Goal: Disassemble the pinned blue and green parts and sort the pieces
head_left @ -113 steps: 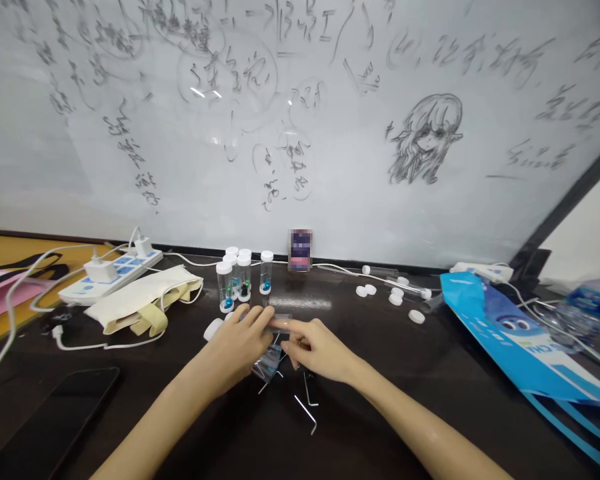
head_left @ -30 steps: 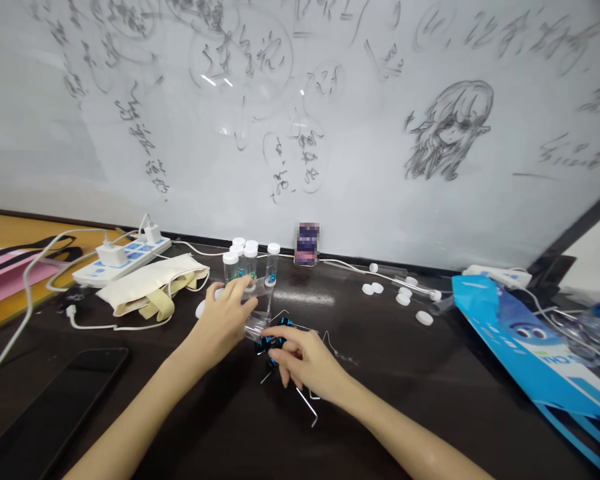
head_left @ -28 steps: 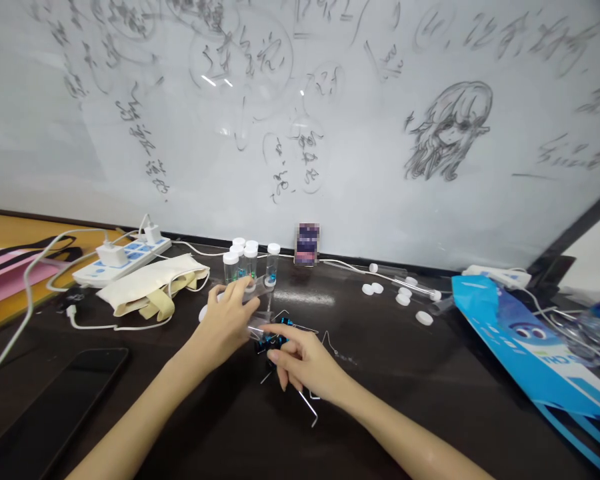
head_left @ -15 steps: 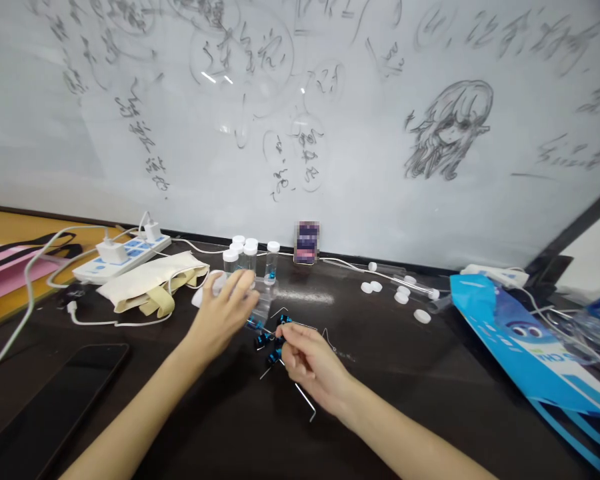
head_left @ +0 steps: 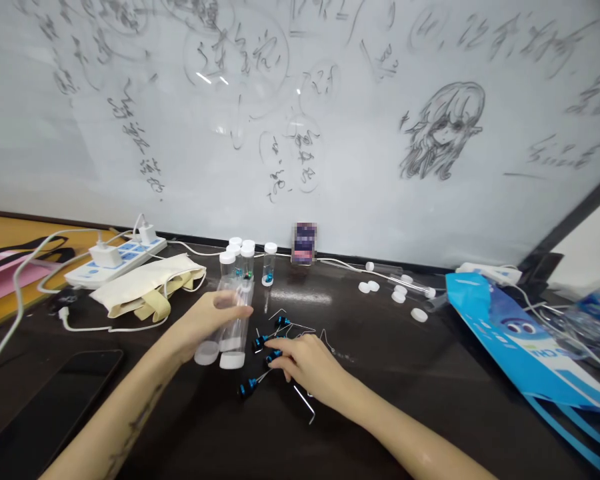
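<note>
Left hand now holds a clear tube upright at centre frame, fingers wrapped round it, white cap end down (a second ago it lay tipped toward the table). Its blue parts are now spilled on the dark table. Right hand rests on them, fingertips pinching one, otherwise loosely curled.
</note>
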The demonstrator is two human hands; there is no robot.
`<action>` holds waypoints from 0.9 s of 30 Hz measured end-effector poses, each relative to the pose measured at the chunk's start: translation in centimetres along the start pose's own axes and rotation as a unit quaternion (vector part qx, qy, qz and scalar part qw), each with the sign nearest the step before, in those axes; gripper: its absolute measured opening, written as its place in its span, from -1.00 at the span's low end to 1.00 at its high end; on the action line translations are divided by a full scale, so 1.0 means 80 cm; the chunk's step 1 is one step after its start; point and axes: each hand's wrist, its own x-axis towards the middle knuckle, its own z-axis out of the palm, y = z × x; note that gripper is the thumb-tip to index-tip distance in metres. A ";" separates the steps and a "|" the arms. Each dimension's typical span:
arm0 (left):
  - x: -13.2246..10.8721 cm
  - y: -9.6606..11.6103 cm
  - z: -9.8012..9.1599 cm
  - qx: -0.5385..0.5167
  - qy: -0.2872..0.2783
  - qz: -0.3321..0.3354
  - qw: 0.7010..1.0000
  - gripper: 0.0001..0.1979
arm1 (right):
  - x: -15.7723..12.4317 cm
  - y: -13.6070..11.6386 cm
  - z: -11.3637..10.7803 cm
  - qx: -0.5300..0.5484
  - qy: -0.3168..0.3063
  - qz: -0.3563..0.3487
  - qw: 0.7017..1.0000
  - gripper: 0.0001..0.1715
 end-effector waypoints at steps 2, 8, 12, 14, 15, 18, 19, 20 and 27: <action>0.002 0.001 -0.003 -0.215 -0.031 -0.089 0.972 -0.78 | 0.000 -0.006 -0.007 0.023 0.030 0.014 0.999 -0.75; 0.002 0.001 0.039 -0.507 -0.008 -0.121 0.853 -0.80 | -0.002 -0.020 -0.007 0.312 0.090 0.080 0.942 -0.41; -0.019 0.000 0.092 -0.570 0.088 -0.088 0.812 -0.79 | -0.007 -0.033 0.007 0.425 0.061 0.050 0.902 -0.19; -0.033 0.005 0.109 -0.581 0.070 -0.100 0.805 -0.74 | -0.008 -0.038 0.013 0.426 0.099 0.044 0.898 -0.29; -0.040 0.010 0.115 -0.579 0.055 -0.099 0.807 -0.71 | -0.009 -0.040 0.016 0.420 0.127 0.045 0.897 -0.38; -0.050 0.024 0.119 -0.561 0.045 -0.059 0.825 -0.63 | -0.008 -0.043 0.021 0.391 0.194 0.044 0.899 -0.61; -0.050 0.027 0.119 -0.549 0.045 -0.041 0.834 -0.60 | -0.007 -0.043 0.021 0.381 0.205 0.039 0.901 -0.63; -0.049 0.029 0.118 -0.534 0.042 -0.023 0.844 -0.58 | -0.006 -0.042 0.020 0.373 0.214 0.033 0.902 -0.65; -0.031 0.016 0.095 -0.331 -0.002 0.005 0.944 -0.48 | 0.007 0.018 -0.041 0.278 0.280 0.024 0.919 -0.67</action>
